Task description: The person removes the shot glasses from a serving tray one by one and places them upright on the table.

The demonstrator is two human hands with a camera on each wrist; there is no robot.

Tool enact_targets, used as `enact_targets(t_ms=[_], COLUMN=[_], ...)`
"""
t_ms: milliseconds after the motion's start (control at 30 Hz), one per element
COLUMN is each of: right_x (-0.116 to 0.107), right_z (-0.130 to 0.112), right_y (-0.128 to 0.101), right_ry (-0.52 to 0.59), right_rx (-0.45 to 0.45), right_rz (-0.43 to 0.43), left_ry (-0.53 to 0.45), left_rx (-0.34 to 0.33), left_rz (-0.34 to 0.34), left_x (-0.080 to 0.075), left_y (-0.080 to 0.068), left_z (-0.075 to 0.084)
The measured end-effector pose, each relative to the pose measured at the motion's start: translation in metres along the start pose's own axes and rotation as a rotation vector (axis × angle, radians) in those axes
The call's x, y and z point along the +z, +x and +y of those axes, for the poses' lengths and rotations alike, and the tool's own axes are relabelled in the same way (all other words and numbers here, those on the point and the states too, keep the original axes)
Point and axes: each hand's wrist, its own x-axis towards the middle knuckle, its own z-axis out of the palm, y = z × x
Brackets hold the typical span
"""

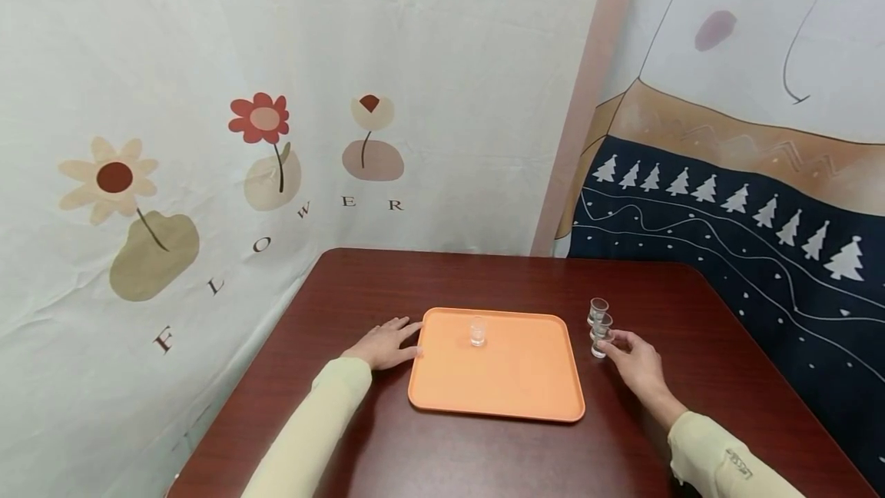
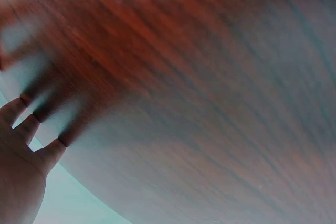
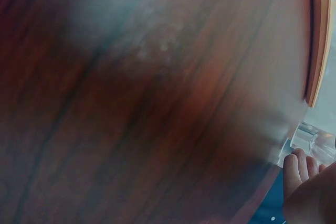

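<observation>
Three small clear glasses on show here: one glass on the tray [image 1: 478, 331], standing upright toward the far middle of a single orange tray [image 1: 498, 386], and two more off to the tray's right on the dark red-brown wooden table [image 1: 429, 459], the far glass [image 1: 598, 310] and the near glass [image 1: 601, 335], lined up one just behind the other and close enough that I cannot tell whether they touch. All three are short, see-through, thick at the base and standing upright. Over to the right hand [image 1: 639, 363]: its fingers are loosely curved round the near glass, fingertips at its side by the base, and the right wrist view shows those fingertips [image 3: 297, 163] bent in right against the clear glass [image 3: 315, 142], though how firm the hold is I cannot tell. The left hand [image 1: 387, 344] lies flat on the table at the tray's left edge, fingers straight and slightly spread, tips right at the rim and holding nothing; the left wrist view shows those straight fingers [image 2: 31, 124] pressed down on the wood. Both arms wear pale cream sleeves.
</observation>
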Motion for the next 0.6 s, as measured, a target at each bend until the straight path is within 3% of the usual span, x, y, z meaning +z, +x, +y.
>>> enact_targets(t_ms=[433, 600], right_x=[-0.0004, -0.0032], right_z=[0.0043, -0.0047], right_y=[-0.0011, -0.0055], right_ry=[-0.010, 0.037], right_rx=[0.017, 0.012], right_rz=[-0.014, 0.044], left_ry=[-0.002, 0.003], left_rx=[-0.008, -0.005], left_rz=[-0.010, -0.012], left_x=[-0.0022, -0.0025], left_y=[-0.0011, -0.0026], left_z=[0.0016, 0.0008])
